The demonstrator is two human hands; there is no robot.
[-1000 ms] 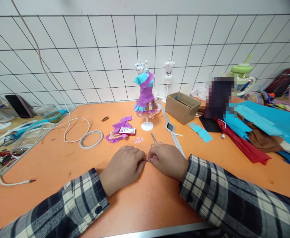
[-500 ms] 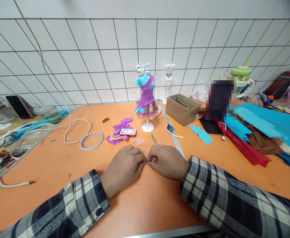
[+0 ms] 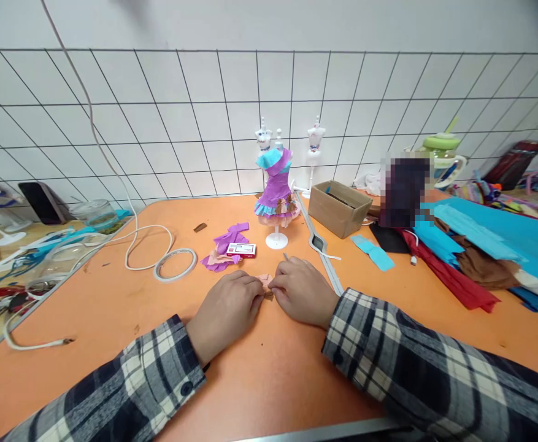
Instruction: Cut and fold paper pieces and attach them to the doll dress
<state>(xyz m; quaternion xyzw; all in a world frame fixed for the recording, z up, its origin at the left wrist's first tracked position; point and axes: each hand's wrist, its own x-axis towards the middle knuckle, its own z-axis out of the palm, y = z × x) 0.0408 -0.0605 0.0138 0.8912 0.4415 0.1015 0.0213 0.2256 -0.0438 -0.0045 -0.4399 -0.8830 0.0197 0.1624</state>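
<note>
My left hand (image 3: 228,307) and my right hand (image 3: 304,291) meet low over the table, fingertips nearly touching. A small brown crinkled scrap (image 3: 269,296) is pinched between the fingertips of both hands. Just beyond it lies a pale pink scrap (image 3: 265,279), partly covered by my fingers. The tip of a pair of scissors (image 3: 286,256) pokes out behind my right hand, which hides the rest. Farther back stands a small dress form in a purple and blue ruffled dress (image 3: 275,184).
Left of centre are a tape roll (image 3: 175,265), a white cable (image 3: 133,245), purple scraps (image 3: 222,261) and a small red-and-white box (image 3: 242,250). A cardboard box (image 3: 337,212) stands behind, right. Blue sheets (image 3: 503,227) and red material (image 3: 457,279) lie on the right.
The brown scrap now shows more between my fingers. My right hand has shifted slightly up and left, covering most of the scissors. The whole view has tilted a little.
</note>
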